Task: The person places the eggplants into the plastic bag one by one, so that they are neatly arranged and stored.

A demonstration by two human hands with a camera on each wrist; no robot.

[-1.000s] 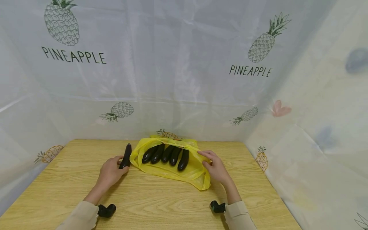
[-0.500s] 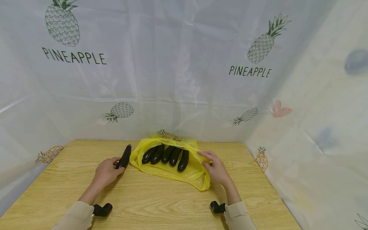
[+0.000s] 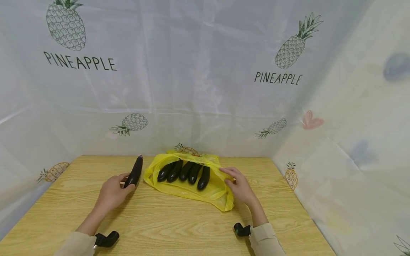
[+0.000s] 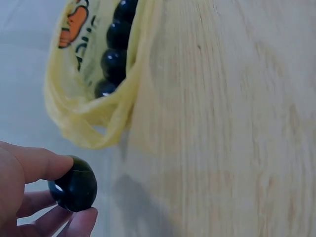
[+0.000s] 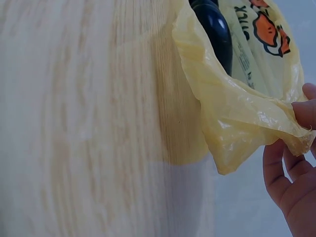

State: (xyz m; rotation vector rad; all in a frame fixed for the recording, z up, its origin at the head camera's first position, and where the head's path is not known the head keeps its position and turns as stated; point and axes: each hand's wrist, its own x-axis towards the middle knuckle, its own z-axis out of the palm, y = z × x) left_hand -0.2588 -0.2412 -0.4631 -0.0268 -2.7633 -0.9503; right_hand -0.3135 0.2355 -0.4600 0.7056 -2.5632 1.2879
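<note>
In the head view a dark purple eggplant (image 3: 134, 172) is held by its near end between the thumb and fingers of my left hand (image 3: 112, 192), tilted with its far tip up. It is apart from the yellow plastic bag (image 3: 192, 193), just left of the bag's mouth. Several more eggplants (image 3: 203, 177) lie side by side inside the bag. My right hand (image 3: 241, 188) pinches the bag's right edge and keeps the mouth spread. In the left wrist view the rounded end of the held eggplant (image 4: 74, 187) shows between thumb and fingertips.
Everything lies on a wood-grain table (image 3: 179, 231). A curtain (image 3: 192, 89) printed with pineapples rises behind its far edge, and more of the same sheeting stands at both sides. A black wrist camera (image 3: 107, 239) sits by the left sleeve.
My left hand has moved left, away from the bag, with the eggplant in its grip. The right hand and the bag have stayed in place.
</note>
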